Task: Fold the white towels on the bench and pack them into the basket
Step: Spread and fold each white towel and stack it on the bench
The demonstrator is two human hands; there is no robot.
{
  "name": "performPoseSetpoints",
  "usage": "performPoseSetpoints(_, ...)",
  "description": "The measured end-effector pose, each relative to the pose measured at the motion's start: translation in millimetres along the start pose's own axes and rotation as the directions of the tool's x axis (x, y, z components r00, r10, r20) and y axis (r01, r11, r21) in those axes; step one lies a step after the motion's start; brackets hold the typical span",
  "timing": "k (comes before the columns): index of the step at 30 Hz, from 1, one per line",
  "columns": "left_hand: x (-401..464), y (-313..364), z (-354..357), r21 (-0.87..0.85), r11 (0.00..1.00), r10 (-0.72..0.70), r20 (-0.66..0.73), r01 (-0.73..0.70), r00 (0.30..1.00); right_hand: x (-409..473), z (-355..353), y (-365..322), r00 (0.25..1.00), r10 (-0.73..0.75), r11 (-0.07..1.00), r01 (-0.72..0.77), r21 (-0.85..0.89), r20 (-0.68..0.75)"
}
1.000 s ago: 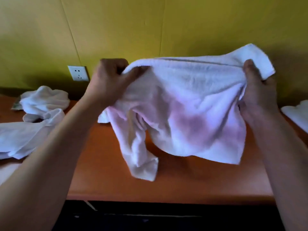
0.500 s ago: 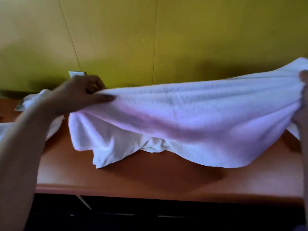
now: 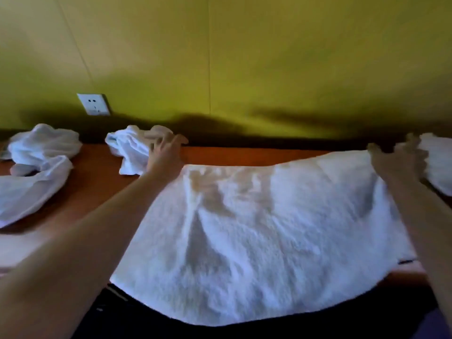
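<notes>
Head view, as I watch from afar:
Towel: spread flat on the bench, near edge hanging over the front.
Left hand: fingers loose at the towel's far left corner.
Right hand: blurred; I cannot tell its grip.
Other towels: crumpled, left.

Two bare arms show, the left arm long and slim, the right arm partly cut by the frame's edge. No sleeve covers either forearm as far as the picture reaches. The left hand and right hand wear no gloves; both are blurred, so rings or marks cannot be told.
</notes>
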State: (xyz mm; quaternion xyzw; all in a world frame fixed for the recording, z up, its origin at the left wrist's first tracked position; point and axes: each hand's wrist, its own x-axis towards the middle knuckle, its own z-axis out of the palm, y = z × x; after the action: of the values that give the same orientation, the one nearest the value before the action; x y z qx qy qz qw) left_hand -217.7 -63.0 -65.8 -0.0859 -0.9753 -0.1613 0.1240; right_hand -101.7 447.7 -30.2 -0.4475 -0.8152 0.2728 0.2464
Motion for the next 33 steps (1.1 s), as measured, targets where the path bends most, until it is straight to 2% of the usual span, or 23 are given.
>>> performPoseSetpoints(3, -68.0, -1.8, 35.6, 0.034, 0.999, 0.007, -0.006, -0.007, 1.000, -67.7, 39.4, 42.7, 0.960, -0.230, 0.973, 0.232, 0.009, 0.161)
performPoseSetpoints(6, -117.5, -9.7, 53.7, 0.075, 0.997, -0.035, 0.093, 0.028, 0.995, -101.8, 59.5, 67.6, 0.885, -0.430, 0.893, 0.446, -0.060, 0.177)
performPoseSetpoints(9, -126.9, -15.3, 61.6, 0.101, 0.995, -0.035, 0.222, 0.013, 0.974, -128.6, 73.4, 69.1, 0.768, -0.589, 0.772, 0.626, -0.106, 0.251)
performPoseSetpoints(11, -122.9, -13.3, 66.1, 0.102, 0.995, -0.031, 0.269, 0.004, 0.963, -131.8, 80.2, 67.4, 0.689, -0.639, 0.696, 0.707, -0.125, 0.341)
performPoseSetpoints(13, -114.9, -7.9, 71.1, 0.113, 0.994, -0.022, 0.275, -0.009, 0.961, -128.5, 88.7, 68.0, 0.642, -0.609, 0.641, 0.744, -0.187, 0.466)
performPoseSetpoints(15, -100.4, -2.2, 75.9, 0.106, 0.994, 0.000, 0.284, -0.031, 0.959, -118.5, 94.8, 71.4, 0.661, -0.532, 0.644, 0.722, -0.254, 0.530)
performPoseSetpoints(18, -70.4, 5.7, 86.7, 0.114, 0.990, 0.042, 0.304, -0.080, 0.952, -90.9, 97.8, 76.7, 0.712, -0.470, 0.695, 0.663, -0.279, 0.522)
performPoseSetpoints(25, 6.4, 26.9, 113.1, 0.121, 0.985, 0.079, 0.316, -0.123, 0.945, -35.8, 120.8, 63.3, 0.748, -0.442, 0.735, 0.618, -0.278, 0.495)
performPoseSetpoints(30, 28.6, 31.9, 121.4, 0.124, 0.986, 0.072, 0.302, -0.114, 0.950, -11.1, 136.2, 54.2, 0.735, -0.473, 0.719, 0.641, -0.269, 0.487)
performPoseSetpoints(33, 25.0, 31.9, 116.7, 0.059, 0.992, 0.096, 0.202, -0.110, 0.975, -9.3, 138.9, 52.3, 0.740, -0.489, 0.700, 0.649, -0.298, 0.462)
